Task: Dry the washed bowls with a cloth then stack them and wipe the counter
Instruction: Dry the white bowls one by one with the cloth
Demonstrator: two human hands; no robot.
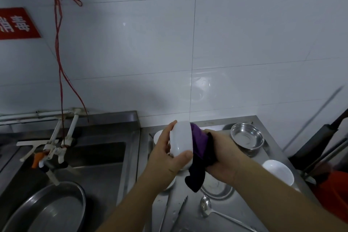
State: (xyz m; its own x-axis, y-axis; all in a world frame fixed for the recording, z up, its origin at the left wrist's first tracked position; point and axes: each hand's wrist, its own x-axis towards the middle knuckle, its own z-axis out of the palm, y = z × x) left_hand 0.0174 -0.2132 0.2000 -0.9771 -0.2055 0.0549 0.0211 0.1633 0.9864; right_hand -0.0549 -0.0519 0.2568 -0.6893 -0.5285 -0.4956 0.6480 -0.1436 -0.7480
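The left hand [165,153] gripped a white bowl [181,140] on edge, fingers curled around it. At 3 o'clock, the right hand [223,158] pressed a purple cloth [199,149] into it, fingers hidden.

glossy white bowl [181,137], purple cloth [199,147], brushed steel counter [244,199].

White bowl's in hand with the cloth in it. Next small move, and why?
Probably turn the white bowl a little in the left hand while the right hand keeps the purple cloth pressed into its mouth. The bowl is held on its side above the counter, so drying looks unfinished.
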